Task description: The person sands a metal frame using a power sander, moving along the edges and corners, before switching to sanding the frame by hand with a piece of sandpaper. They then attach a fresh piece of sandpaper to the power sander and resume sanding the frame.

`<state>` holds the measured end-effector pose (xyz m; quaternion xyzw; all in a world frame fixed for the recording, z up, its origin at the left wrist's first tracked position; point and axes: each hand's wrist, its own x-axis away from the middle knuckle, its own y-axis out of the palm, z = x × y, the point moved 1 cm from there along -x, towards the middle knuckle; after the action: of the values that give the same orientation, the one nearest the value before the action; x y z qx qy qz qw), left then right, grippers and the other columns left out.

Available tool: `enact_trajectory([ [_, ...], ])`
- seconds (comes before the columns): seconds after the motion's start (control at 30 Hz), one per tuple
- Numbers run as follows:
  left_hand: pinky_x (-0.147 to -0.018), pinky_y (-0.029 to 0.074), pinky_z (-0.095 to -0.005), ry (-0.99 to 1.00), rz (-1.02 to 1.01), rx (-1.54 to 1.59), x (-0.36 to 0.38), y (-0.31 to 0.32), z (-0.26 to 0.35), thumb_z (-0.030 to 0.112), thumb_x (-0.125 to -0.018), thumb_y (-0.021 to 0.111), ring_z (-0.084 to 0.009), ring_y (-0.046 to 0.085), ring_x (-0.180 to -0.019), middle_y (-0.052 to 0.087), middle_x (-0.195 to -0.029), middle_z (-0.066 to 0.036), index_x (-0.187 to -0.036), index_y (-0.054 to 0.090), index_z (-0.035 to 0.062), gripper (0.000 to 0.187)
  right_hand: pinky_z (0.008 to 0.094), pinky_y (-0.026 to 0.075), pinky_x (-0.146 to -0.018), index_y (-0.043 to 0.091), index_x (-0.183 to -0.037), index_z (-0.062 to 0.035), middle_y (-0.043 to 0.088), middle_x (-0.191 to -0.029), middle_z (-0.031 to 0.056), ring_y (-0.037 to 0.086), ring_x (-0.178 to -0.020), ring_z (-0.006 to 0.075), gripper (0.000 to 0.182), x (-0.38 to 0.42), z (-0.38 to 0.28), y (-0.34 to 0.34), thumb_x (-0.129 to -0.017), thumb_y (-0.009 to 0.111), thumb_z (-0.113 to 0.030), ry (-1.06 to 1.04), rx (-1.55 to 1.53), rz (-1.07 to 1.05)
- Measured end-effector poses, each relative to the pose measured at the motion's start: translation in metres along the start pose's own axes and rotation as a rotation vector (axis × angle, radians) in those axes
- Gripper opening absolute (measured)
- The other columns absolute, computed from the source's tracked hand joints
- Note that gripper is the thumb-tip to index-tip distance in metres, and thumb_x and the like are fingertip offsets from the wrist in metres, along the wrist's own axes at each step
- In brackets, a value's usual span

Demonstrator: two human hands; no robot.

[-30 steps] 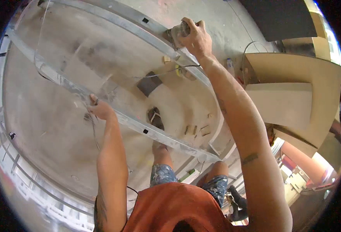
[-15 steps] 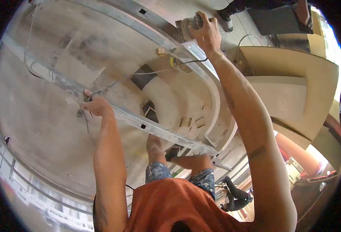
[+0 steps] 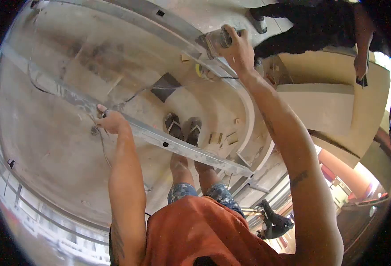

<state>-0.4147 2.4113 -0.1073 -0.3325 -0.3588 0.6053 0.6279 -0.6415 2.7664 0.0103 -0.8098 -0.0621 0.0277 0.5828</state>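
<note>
My right hand (image 3: 239,51) is closed over the dark round top of a dusty power sander (image 3: 213,42), at the curved metal frame (image 3: 184,46) near the top of the view. Lower left, my left hand (image 3: 112,122) has its fingers curled around a dark cord (image 3: 131,96) beside the straight metal beam (image 3: 144,133). From that hand the cord runs up and right across the floor, and another length hangs below the fingers. Below the sander, a short dark piece of cord shows beside my right forearm.
My feet (image 3: 175,126) in sandals stand within the frame. A dark square sheet (image 3: 165,87) and small wood scraps (image 3: 215,138) lie on the floor. A co-worker in dark clothes (image 3: 310,26) stands at upper right beside tan panels (image 3: 375,102). Another person (image 3: 273,224) is lower right.
My second foot has come forward beside the first. The co-worker at upper right has moved further into view. The sander has shifted slightly down and left; my left hand stays put.
</note>
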Motion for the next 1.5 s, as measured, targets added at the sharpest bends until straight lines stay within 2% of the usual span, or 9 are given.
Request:
enact_trajectory([
  [0.13, -0.089, 0.054, -0.0544, -0.096, -0.07, -0.032, -0.003, -0.002, 0.001, 0.066, -0.099, 0.057, -0.0443, 0.067, -0.111, 0.069, -0.115, -0.027, -0.13, 0.057, -0.0054, 0.078, 0.0492, 0.057, -0.086, 0.059, -0.138, -0.0265, 0.056, -0.118, 0.0187, 0.068, -0.1, 0.0432, 0.059, 0.015, 0.006, -0.007, -0.083, 0.081, -0.034, 0.06, -0.007, -0.006],
  [0.2, -0.094, 0.054, -0.0573, -0.117, -0.145, -0.158, -0.005, 0.0, 0.003, 0.065, -0.103, 0.047, -0.0448, 0.066, -0.115, 0.058, -0.138, -0.022, -0.148, 0.044, 0.0022, 0.078, 0.0489, 0.057, -0.085, 0.06, -0.138, -0.0259, 0.056, -0.117, 0.0184, 0.068, -0.099, 0.043, 0.058, 0.009, 0.005, -0.007, -0.084, 0.08, -0.034, 0.163, 0.029, 0.02],
  [0.33, -0.094, 0.055, -0.057, -0.123, -0.138, -0.24, -0.007, 0.005, -0.004, 0.063, -0.104, 0.046, -0.0442, 0.065, -0.117, 0.058, -0.137, -0.022, -0.147, 0.046, 0.0014, 0.075, 0.0489, 0.058, -0.084, 0.06, -0.137, -0.0262, 0.056, -0.117, 0.0176, 0.068, -0.098, 0.0421, 0.058, -0.005, -0.013, 0.001, -0.083, 0.081, -0.035, 0.093, 0.047, 0.109],
  [0.5, -0.097, 0.052, -0.0562, -0.121, -0.149, -0.28, 0.0, -0.006, 0.014, 0.055, -0.106, 0.049, -0.0451, 0.063, -0.12, 0.058, -0.134, -0.026, -0.142, 0.047, -0.0027, 0.068, 0.0472, 0.059, -0.083, 0.06, -0.137, -0.0256, 0.057, -0.119, 0.017, 0.069, -0.098, 0.0397, 0.061, 0.0, -0.021, 0.001, -0.082, 0.082, -0.036, -0.089, 0.01, -0.118],
  [0.6, -0.096, 0.053, -0.0552, -0.12, -0.168, 0.028, 0.012, -0.015, 0.03, 0.051, -0.106, 0.052, -0.0467, 0.062, -0.12, 0.057, -0.133, -0.029, -0.138, 0.047, -0.0058, 0.066, 0.0466, 0.059, -0.081, 0.059, -0.137, -0.0249, 0.057, -0.117, 0.0157, 0.069, -0.096, 0.0397, 0.061, 0.029, -0.005, 0.003, -0.081, 0.083, -0.036, -0.094, 0.062, -0.152],
  [0.73, -0.095, 0.054, -0.0545, -0.198, -0.211, -0.049, 0.008, -0.018, 0.035, 0.049, -0.106, 0.053, -0.047, 0.063, -0.118, 0.058, -0.131, -0.029, -0.135, 0.049, -0.0062, 0.063, 0.0475, 0.058, -0.086, 0.059, -0.136, -0.0236, 0.057, -0.118, 0.013, 0.067, -0.1, 0.0389, 0.064, 0.035, 0.002, -0.015, -0.077, 0.084, -0.033, -0.022, 0.031, -0.218],
  [0.97, -0.091, 0.056, -0.0532, -0.243, -0.205, -0.079, 0.003, -0.009, 0.024, 0.051, -0.106, 0.052, -0.0428, 0.068, -0.112, 0.062, -0.128, -0.024, -0.134, 0.05, 0.0011, 0.057, 0.0471, 0.051, -0.1, 0.058, -0.136, -0.0216, 0.058, -0.122, 0.0114, 0.057, -0.117, 0.0379, 0.064, 0.019, -0.019, -0.01, -0.076, 0.082, -0.026, -0.036, 0.031, -0.255],
  [1.3, -0.093, 0.058, -0.0518, -0.208, -0.207, 0.011, 0.013, -0.013, 0.044, 0.049, -0.108, 0.049, -0.0408, 0.067, -0.115, 0.06, -0.133, -0.02, -0.135, 0.051, 0.0041, 0.053, 0.0489, 0.052, -0.098, 0.06, -0.129, -0.0176, 0.058, -0.117, 0.0123, 0.057, -0.113, 0.0392, 0.06, 0.032, -0.009, -0.009, -0.075, 0.083, -0.025, 0.157, 0.055, -0.269],
  [1.5, -0.095, 0.057, -0.0535, -0.213, -0.206, -0.003, 0.012, -0.011, 0.036, 0.053, -0.107, 0.049, -0.0424, 0.067, -0.117, 0.062, -0.134, -0.022, -0.139, 0.049, 0.0058, 0.057, 0.0518, 0.053, -0.093, 0.059, -0.129, -0.021, 0.056, -0.118, 0.0161, 0.055, -0.111, 0.045, 0.06, 0.003, -0.013, 0.003, -0.075, 0.084, -0.026, -0.026, 0.027, -0.271],
])
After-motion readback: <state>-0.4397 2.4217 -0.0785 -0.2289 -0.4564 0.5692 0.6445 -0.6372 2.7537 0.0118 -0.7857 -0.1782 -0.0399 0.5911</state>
